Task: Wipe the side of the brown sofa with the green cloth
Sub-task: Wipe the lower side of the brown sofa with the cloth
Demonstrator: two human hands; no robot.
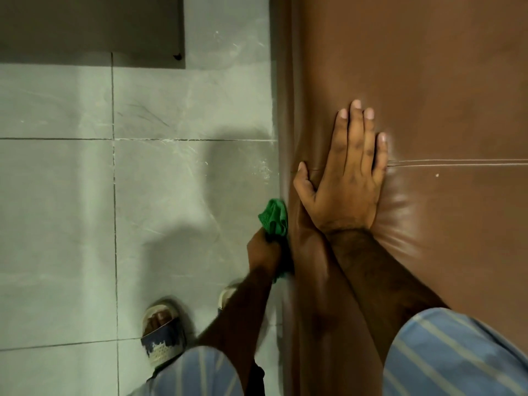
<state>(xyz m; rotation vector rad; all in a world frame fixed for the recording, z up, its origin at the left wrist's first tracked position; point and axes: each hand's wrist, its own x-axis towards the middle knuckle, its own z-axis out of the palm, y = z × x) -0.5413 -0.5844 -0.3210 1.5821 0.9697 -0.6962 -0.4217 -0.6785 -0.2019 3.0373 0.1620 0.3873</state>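
The brown leather sofa point(428, 81) fills the right half of the view, seen from above, with its side face dropping to the floor along the left edge. My left hand point(264, 251) grips a bunched green cloth point(274, 217) and presses it against that side. My right hand point(347, 172) lies flat with fingers spread on top of the sofa, over a stitched seam. The lower part of the cloth is hidden behind my left hand.
Grey floor tiles point(171, 195) stretch to the left of the sofa. A dark panel or mat point(91, 27) lies at the top left. My feet in sandals point(163, 330) stand close to the sofa's side.
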